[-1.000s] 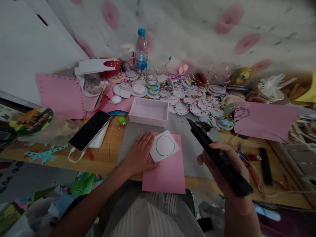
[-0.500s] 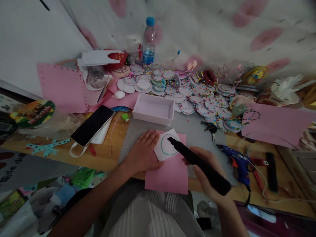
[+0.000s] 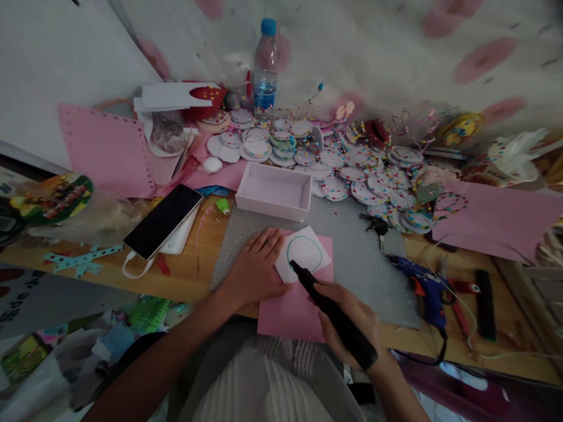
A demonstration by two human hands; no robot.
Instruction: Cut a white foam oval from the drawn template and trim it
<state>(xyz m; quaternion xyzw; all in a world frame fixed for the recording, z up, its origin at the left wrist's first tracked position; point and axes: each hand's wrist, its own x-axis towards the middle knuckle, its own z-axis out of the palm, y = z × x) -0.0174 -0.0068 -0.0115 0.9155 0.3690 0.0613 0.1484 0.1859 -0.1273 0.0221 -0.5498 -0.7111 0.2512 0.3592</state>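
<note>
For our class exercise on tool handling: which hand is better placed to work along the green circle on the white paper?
Right. The right hand grips the black tool, tip at the green circle; the left hand presses on the white paper.

A paper square [image 3: 303, 253] lies on a card sheet [image 3: 295, 305]. At its 12 o'clock sits an open box [image 3: 273, 191], a water bottle [image 3: 265, 70] behind that. A phone [image 3: 163, 220] lies at 9 o'clock, a glue gun [image 3: 421, 287] at 3 o'clock.
</note>
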